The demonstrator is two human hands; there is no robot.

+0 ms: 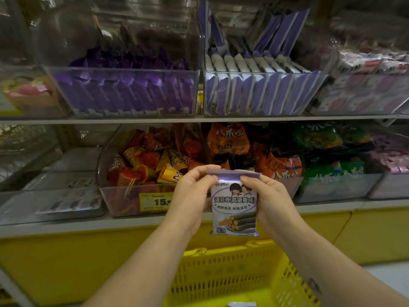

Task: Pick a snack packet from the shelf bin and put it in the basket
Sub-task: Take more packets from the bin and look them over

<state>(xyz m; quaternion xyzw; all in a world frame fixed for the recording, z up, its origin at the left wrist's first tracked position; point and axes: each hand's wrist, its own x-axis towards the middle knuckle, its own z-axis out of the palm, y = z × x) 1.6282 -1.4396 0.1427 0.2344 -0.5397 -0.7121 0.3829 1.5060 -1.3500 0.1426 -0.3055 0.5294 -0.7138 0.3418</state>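
A white and lilac snack packet [234,207] with a seaweed-roll picture hangs upright in front of the lower shelf. My left hand [192,196] pinches its top left corner and my right hand [269,200] pinches its top right, fingers behind the pack. Directly below stands a yellow plastic basket [223,275]; another lilac packet [242,304] lies on its floor at the frame's bottom edge. The clear bin [261,94] on the upper shelf holds several matching lilac packets standing in a row.
Clear bins fill two shelves: dark purple packs [124,94] upper left, red and orange snacks [150,165] and orange bags [276,165] behind my hands, green bags [327,151] to the right. A yellow price tag [155,201] hangs on one bin. The yellow cabinet base [66,262] runs below.
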